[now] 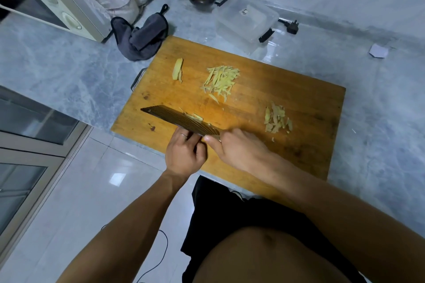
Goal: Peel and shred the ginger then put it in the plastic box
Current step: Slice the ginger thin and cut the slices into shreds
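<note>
A person stands at a grey marbled stone counter [69,71] with a rectangular orange-brown wooden chopping board [287,103] lying on it. The right hand [239,149] is curled round the handle of a broad dark ribbed cleaver [181,122], the handle itself hidden inside the grip. The blade lies nearly flat over the near left part of the board, with a few pale ginger bits [196,116] sitting on its upper face. The left hand [185,154] is at the blade's near edge, its fingers bent and touching the steel beside the right thumb; whether it pinches the blade or only rests against it cannot be told.

A heap of pale yellow ginger shreds [220,80] lies in the middle of the board. A single unshredded ginger slice [177,69] lies apart to its left, and a small pile of ginger peelings [277,119] lies to the right, near the right hand. The clear rectangular plastic box [247,19] with black clips sits on the counter just beyond the board's far edge. A crumpled dark grey cloth [143,37] lies left of it
</note>
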A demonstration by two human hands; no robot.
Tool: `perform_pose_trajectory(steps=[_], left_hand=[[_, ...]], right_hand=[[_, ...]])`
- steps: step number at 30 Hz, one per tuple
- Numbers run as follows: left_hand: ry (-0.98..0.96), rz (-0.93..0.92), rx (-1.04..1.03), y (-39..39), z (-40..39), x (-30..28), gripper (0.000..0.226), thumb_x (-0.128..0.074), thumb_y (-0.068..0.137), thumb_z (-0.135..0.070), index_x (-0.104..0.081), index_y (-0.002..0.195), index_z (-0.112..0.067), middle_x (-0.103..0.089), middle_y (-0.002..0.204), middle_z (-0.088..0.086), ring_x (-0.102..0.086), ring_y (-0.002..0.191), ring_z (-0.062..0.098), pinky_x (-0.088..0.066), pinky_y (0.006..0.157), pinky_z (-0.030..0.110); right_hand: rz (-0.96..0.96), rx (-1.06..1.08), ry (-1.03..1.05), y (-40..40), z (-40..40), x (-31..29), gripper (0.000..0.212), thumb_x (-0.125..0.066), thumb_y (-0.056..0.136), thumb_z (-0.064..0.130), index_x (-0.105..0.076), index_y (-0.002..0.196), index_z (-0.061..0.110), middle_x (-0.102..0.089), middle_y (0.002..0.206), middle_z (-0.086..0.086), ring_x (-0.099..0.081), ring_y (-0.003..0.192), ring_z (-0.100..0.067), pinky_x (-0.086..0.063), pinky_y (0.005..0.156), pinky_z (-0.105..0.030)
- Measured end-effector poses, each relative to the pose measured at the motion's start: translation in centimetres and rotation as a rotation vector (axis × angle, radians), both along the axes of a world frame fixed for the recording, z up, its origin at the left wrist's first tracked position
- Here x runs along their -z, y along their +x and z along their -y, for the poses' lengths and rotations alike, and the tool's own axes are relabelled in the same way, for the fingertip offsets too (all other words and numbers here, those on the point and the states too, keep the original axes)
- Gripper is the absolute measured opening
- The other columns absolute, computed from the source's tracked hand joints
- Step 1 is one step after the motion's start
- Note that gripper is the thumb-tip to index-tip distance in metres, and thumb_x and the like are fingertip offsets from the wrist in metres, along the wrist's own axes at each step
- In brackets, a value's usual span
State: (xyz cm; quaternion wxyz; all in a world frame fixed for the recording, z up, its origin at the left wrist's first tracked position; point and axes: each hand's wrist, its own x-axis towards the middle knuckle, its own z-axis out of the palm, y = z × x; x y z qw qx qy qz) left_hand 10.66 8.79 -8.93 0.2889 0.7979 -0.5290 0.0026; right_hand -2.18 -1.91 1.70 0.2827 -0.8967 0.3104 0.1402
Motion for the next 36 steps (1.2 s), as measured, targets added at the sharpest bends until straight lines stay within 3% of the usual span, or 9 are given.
perform_pose_trajectory(steps=[3,7,9,19,23,30,36], left_hand=[[0.026,-0.005,0.002,0.0,-0.1,0.2,0.03,-0.046,0.082,-0.014,-0.072,0.095,-0.006,-0.057,0.09,0.015,-0.051,0.084,0.031,-0.038,0.065,0.029],[0.028,-0.012,0.007,0.0,-0.1,0.0,0.032,-0.045,0.081,-0.014,-0.072,0.097,-0.006,-0.057,0.09,0.014,-0.051,0.083,0.029,-0.03,0.067,0.025],[0.034,-0.02,0.003,0.0,-0.2,0.2,0.033,-0.046,0.081,-0.014,-0.073,0.098,-0.006,-0.058,0.091,0.013,-0.051,0.084,0.029,-0.035,0.067,0.027],[0.006,-0.034,-0.007,0.1,0.0,0.5,0.032,-0.047,0.082,-0.013,-0.074,0.099,-0.007,-0.06,0.094,0.014,-0.054,0.088,0.032,-0.044,0.071,0.031],[-0.024,-0.018,-0.012,-0.2,0.1,0.1,0.026,-0.048,0.08,-0.011,-0.072,0.09,-0.007,-0.058,0.091,0.015,-0.051,0.086,0.03,-0.036,0.064,0.027],[-0.021,-0.021,-0.002,0.0,-0.1,0.3,0.025,-0.048,0.082,-0.013,-0.071,0.088,-0.005,-0.057,0.087,0.016,-0.051,0.081,0.032,-0.036,0.061,0.029],[0.02,-0.036,-0.005,0.1,0.0,0.4,0.027,-0.048,0.082,-0.012,-0.072,0.092,-0.005,-0.057,0.088,0.016,-0.052,0.081,0.032,-0.034,0.066,0.026]], right_hand=[[0.0,0.01,0.021,0.0,0.4,-0.3,0.058,-0.023,0.103,0.059,-0.05,0.073,0.017,-0.051,0.072,-0.005,-0.06,0.077,-0.035,-0.038,0.06,-0.034],[-0.006,0.012,0.028,-0.6,0.6,-1.1,0.065,-0.023,0.103,0.059,-0.048,0.065,0.013,-0.049,0.067,-0.006,-0.049,0.057,-0.025,-0.033,0.05,-0.032],[0.0,0.022,0.039,-1.1,0.6,-1.4,0.067,-0.023,0.103,0.06,-0.049,0.063,0.012,-0.05,0.066,-0.007,-0.05,0.055,-0.023,-0.031,0.048,-0.031],[0.0,0.024,0.056,-1.1,0.8,-1.1,0.067,-0.022,0.102,0.06,-0.05,0.065,0.013,-0.051,0.069,-0.008,-0.052,0.058,-0.025,-0.034,0.05,-0.031],[-0.024,0.008,0.045,-0.7,0.5,-0.8,0.065,-0.022,0.103,0.06,-0.049,0.068,0.013,-0.05,0.072,-0.009,-0.048,0.059,-0.026,-0.032,0.051,-0.033],[-0.019,0.048,0.083,0.7,0.2,0.0,0.052,-0.022,0.103,0.06,-0.053,0.088,0.02,-0.06,0.098,-0.017,-0.06,0.093,-0.039,-0.039,0.068,-0.035],[-0.023,0.057,0.067,0.4,0.5,-0.4,0.06,-0.023,0.102,0.061,-0.054,0.082,0.013,-0.055,0.081,-0.01,-0.059,0.08,-0.036,-0.043,0.064,-0.036]])
